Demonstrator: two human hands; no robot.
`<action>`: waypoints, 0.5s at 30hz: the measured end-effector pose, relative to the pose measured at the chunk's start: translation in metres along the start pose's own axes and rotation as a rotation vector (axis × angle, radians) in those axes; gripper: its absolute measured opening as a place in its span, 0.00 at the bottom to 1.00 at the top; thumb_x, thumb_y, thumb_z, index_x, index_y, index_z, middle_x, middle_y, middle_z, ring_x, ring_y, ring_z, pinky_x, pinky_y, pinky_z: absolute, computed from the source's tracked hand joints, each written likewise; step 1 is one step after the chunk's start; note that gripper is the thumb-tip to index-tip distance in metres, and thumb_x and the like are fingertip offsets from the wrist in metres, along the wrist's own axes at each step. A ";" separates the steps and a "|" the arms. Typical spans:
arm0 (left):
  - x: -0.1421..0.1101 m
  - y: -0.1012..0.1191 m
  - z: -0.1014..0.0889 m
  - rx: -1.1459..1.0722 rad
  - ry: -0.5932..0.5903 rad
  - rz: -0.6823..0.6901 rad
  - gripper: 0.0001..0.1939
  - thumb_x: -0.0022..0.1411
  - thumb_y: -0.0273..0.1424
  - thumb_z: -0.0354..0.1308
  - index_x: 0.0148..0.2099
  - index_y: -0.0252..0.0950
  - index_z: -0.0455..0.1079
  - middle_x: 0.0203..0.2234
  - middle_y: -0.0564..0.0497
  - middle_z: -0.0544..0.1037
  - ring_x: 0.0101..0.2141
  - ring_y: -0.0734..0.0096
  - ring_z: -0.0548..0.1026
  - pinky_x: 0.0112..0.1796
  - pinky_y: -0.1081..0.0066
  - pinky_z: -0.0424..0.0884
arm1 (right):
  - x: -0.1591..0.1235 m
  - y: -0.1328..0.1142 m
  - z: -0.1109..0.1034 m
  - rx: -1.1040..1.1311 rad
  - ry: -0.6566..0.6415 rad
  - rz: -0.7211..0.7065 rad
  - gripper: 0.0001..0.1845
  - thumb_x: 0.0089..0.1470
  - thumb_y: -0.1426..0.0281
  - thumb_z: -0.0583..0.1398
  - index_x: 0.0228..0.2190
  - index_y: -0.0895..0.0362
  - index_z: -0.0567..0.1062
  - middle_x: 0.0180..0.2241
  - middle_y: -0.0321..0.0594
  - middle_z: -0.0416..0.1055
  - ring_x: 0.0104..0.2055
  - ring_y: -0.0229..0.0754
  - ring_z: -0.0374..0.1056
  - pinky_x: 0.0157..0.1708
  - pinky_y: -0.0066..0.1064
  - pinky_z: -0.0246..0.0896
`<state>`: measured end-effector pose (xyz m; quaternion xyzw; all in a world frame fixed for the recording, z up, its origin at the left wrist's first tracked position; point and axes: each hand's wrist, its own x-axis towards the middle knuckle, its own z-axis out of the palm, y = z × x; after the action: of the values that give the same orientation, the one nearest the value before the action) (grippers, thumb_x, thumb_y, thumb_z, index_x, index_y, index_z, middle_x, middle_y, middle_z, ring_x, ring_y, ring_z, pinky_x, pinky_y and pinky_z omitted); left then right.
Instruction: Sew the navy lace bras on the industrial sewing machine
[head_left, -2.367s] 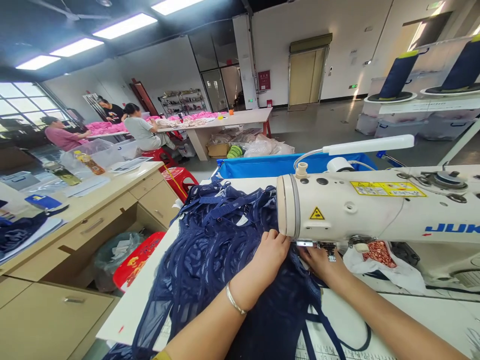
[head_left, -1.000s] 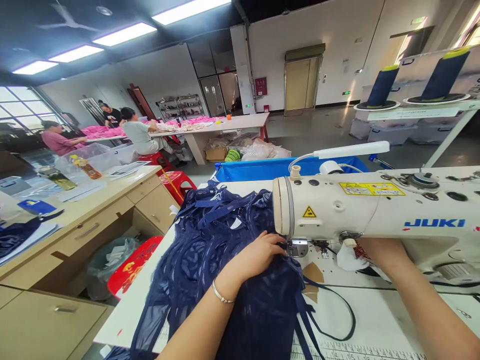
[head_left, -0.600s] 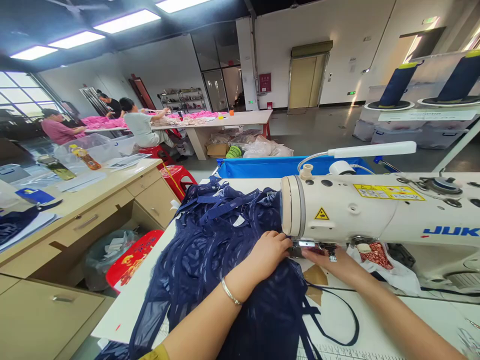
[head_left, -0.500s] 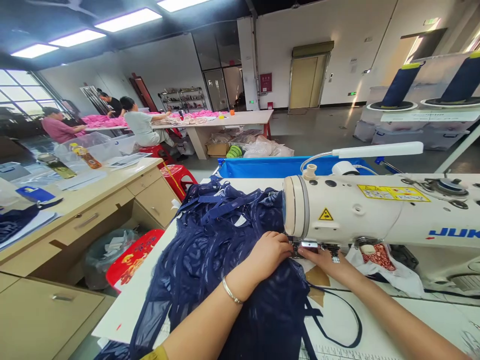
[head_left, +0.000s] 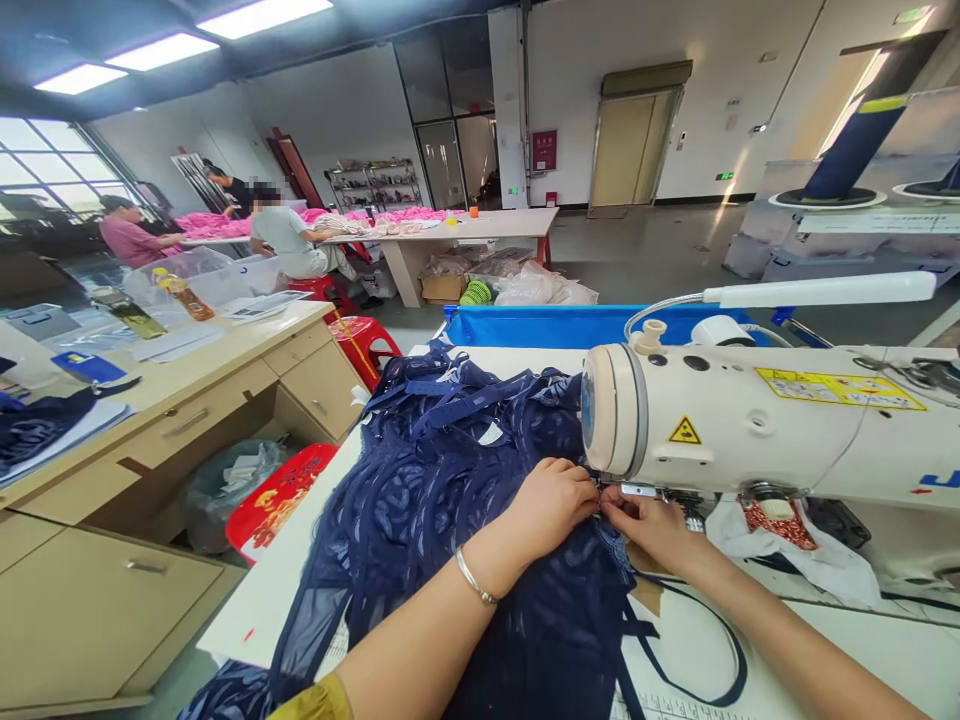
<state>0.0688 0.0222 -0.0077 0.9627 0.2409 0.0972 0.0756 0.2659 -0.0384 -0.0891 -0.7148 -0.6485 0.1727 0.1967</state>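
Note:
A heap of navy blue sheer fabric [head_left: 420,500] with straps lies on the white sewing table [head_left: 270,600]. My left hand [head_left: 551,505], wearing a silver bracelet, is curled on the fabric just left of the needle of the white sewing machine [head_left: 750,420]. My right hand [head_left: 649,525] pinches the fabric under the presser foot, its fingertips meeting those of my left hand. A thin navy strap [head_left: 720,650] loops over the table beside my right forearm.
A beige desk with drawers [head_left: 187,420] stands left, with bottles and papers on it. Red stools [head_left: 274,500] and a lined bin sit between desk and table. A blue bin [head_left: 540,325] lies behind the table. Several people sit at far tables with pink cloth. Thread cones stand at right.
My right hand came back from behind the machine arm to the presser foot and now pinches the fabric beside my left hand. The view has shifted slightly left.

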 end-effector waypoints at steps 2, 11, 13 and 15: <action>0.000 0.001 -0.001 0.013 0.009 -0.001 0.09 0.70 0.37 0.56 0.42 0.38 0.74 0.37 0.53 0.79 0.40 0.65 0.74 0.42 0.64 0.65 | 0.001 0.003 0.000 -0.006 -0.004 -0.034 0.19 0.60 0.55 0.52 0.33 0.49 0.79 0.25 0.34 0.75 0.27 0.40 0.69 0.27 0.26 0.60; 0.000 0.006 -0.005 0.051 -0.003 0.010 0.10 0.72 0.35 0.52 0.41 0.37 0.72 0.37 0.53 0.79 0.39 0.66 0.74 0.40 0.64 0.65 | -0.001 0.004 0.004 -0.132 0.058 -0.116 0.19 0.63 0.59 0.50 0.34 0.48 0.79 0.26 0.34 0.75 0.26 0.38 0.68 0.26 0.25 0.58; 0.001 0.006 -0.004 0.045 0.001 0.009 0.09 0.72 0.34 0.53 0.42 0.37 0.72 0.36 0.53 0.79 0.39 0.66 0.75 0.41 0.65 0.66 | -0.005 0.005 0.006 -0.190 0.084 -0.147 0.19 0.63 0.62 0.49 0.38 0.46 0.79 0.28 0.34 0.76 0.26 0.38 0.68 0.27 0.25 0.59; 0.001 0.005 -0.004 0.038 0.002 0.000 0.09 0.71 0.35 0.53 0.42 0.37 0.73 0.37 0.52 0.79 0.40 0.65 0.75 0.42 0.65 0.67 | -0.007 0.006 0.006 -0.282 0.119 -0.169 0.19 0.63 0.65 0.48 0.41 0.45 0.79 0.30 0.34 0.77 0.27 0.38 0.69 0.28 0.25 0.60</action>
<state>0.0711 0.0188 -0.0030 0.9639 0.2427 0.0935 0.0572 0.2676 -0.0460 -0.0971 -0.6872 -0.7113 0.0203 0.1464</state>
